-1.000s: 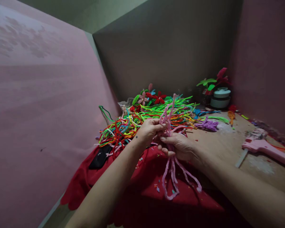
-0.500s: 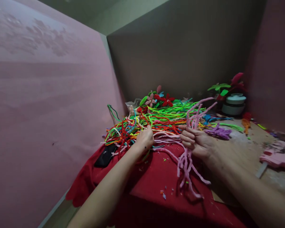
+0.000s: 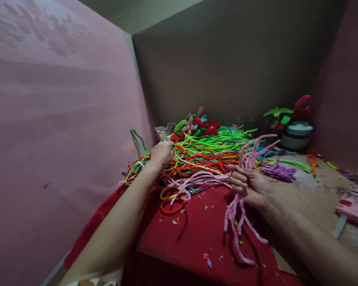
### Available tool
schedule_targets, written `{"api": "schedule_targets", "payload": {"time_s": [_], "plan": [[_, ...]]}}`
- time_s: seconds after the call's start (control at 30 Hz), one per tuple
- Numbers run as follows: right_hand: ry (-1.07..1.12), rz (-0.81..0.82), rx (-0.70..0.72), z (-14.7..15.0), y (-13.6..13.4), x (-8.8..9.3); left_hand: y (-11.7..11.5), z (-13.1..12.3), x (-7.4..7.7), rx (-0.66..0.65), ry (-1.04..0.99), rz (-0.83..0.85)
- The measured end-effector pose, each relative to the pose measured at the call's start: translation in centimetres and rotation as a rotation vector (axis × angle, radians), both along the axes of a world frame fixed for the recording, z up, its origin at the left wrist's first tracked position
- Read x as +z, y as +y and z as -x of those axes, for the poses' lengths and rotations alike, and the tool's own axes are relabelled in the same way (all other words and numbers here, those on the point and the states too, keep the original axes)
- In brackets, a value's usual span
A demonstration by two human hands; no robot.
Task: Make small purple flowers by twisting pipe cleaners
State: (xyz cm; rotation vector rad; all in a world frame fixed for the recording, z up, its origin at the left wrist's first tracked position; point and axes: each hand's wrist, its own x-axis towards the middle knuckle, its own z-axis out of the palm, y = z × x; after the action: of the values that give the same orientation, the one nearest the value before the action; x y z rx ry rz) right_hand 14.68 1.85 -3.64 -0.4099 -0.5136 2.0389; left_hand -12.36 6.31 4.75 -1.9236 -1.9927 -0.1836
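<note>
My right hand (image 3: 250,186) is closed round a bundle of pink pipe cleaners (image 3: 241,208), whose ends stick out above and below the fist. My left hand (image 3: 162,154) is closed at the left part of a heap of coloured pipe cleaners (image 3: 209,147), gripping some of them; its fingertips are partly hidden. Loose pink pipe cleaners (image 3: 197,180) lie between my hands along the heap's front. Just in front of the heap, a pair of scissors (image 3: 170,211) with orange and yellow handles rests partly under pink stems.
Pipe-cleaner flowers (image 3: 204,124) stand behind the heap. To the right are a purple pipe-cleaner piece (image 3: 277,171), a lidded pot (image 3: 296,135) and a pink glue gun (image 3: 355,204). Scraps dot the red cloth (image 3: 173,242). A pink wall (image 3: 77,159) rises on the left.
My left hand has moved left and farther back over the heap. The scissors have come into view, and my left arm now covers the black phone. My right hand still holds the pink bundle.
</note>
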Motion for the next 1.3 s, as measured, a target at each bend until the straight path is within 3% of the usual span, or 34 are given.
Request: {"api": "schedule_targets", "payload": {"time_s": [0.13,0.23,0.3,0.33,0.43,0.53,0.7,1.03,1.3], "plan": [[-0.013,-0.001,-0.025,-0.1,0.2,-0.2,0.3,0.7,-0.8,-0.001,-0.042,0.043],[-0.006,0.012,-0.07,0.1,0.2,-0.1,-0.7,0.0,-0.3,-0.073,-0.068,-0.164],[-0.003,0.024,-0.089,0.2,0.1,0.0,-1.3,-1.6,0.0,-0.242,-0.112,-0.349],[-0.005,0.027,-0.09,0.3,0.0,0.0,-1.4,-2.8,-0.1,-0.358,-0.144,-0.363],[-0.005,0.019,-0.08,0.4,-0.1,0.0,-0.4,-7.1,-1.1,-0.621,-0.17,-0.15],[0.01,-0.004,-0.08,0.2,0.0,-0.1,2.3,-11.1,-2.6,-0.493,-0.169,0.087],[0.01,-0.047,-0.102,0.0,0.4,-0.5,5.8,-14.0,-4.0,-0.377,-0.18,0.124],[-0.001,0.108,-0.241,0.3,0.8,-0.2,6.3,-13.2,-5.2,-0.443,-0.333,0.123],[0.003,0.136,-0.27,0.5,0.7,0.2,6.7,-12.0,-4.3,-0.567,-0.624,-0.013]]}}
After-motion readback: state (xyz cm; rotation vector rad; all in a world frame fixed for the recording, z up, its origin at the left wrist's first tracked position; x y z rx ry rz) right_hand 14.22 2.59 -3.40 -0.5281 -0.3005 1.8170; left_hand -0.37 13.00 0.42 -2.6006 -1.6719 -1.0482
